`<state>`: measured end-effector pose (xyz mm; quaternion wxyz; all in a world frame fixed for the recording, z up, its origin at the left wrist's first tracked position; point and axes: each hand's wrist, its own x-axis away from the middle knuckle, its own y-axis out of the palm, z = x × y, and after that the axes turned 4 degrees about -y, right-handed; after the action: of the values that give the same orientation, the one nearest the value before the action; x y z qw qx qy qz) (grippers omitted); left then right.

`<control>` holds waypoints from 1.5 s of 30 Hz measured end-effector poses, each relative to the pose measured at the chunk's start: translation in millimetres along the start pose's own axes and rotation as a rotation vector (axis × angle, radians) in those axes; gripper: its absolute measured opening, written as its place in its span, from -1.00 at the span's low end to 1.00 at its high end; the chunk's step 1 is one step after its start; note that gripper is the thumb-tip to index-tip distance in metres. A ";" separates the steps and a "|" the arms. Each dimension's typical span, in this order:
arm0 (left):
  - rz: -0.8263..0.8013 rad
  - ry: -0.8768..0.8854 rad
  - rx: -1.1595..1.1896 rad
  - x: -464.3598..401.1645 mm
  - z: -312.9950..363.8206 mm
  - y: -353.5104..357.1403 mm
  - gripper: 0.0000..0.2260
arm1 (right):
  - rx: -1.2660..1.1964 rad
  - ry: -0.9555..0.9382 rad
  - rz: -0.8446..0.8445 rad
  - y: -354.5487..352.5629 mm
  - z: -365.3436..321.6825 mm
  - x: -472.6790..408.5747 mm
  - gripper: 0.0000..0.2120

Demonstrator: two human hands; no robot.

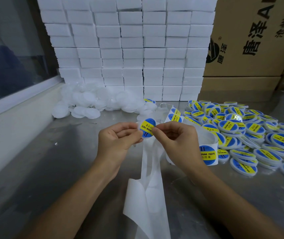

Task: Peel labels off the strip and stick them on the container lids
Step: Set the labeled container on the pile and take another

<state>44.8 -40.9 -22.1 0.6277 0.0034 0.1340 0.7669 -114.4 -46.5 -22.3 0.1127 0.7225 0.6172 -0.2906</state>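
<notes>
While a tall wall of white boxes [129, 49] and a brown cardboard box [251, 40] stand at the back, the shiny grey tabletop [43, 169] holds two big piles. The pile of plain white lids [89, 104] waits on the left. The pile of lids with labels [251, 133] lies on the right.

The long white strip [148, 187] hangs down between the arms, and its empty part curls near the bottom. More of it loops to the right with a blue and yellow sticker [206, 155] on it.

This looks like the sticking step. One round lid [146, 127] is held up above the tabletop, and a label is on its face. Next, I think the label needs a firm rub so it lies flat, and then the lid can go on the right pile.

The left hand [118, 137] has curled fingers and pinches the lid's left edge. The right hand [175, 135] is curled too, and its fingertips pinch the lid's right edge.
</notes>
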 end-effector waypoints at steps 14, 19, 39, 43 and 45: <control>-0.113 0.044 0.002 2.6 5.2 3.1 -0.72 | 0.037 0.101 0.091 -6.7 0.5 -4.9 -0.77; -0.317 -0.073 0.183 8.0 6.2 5.8 -0.59 | -0.010 0.029 -0.038 -1.7 -3.4 -0.9 -0.66; -0.419 -0.057 0.124 12.3 7.9 5.9 -0.68 | -0.256 0.136 -0.125 0.8 -7.4 1.8 -0.50; -0.429 -0.068 0.063 11.6 6.6 4.3 -0.66 | -0.250 0.100 -0.039 -2.2 -6.8 -3.6 -0.59; -0.441 -0.066 0.036 11.7 6.4 3.2 -0.66 | -0.256 0.082 -0.038 -5.4 -3.9 -6.4 -0.72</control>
<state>40.4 -28.9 -17.1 0.7839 0.0104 0.1247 0.6081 -118.8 -48.6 -14.4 0.1732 0.7017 0.6668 -0.1818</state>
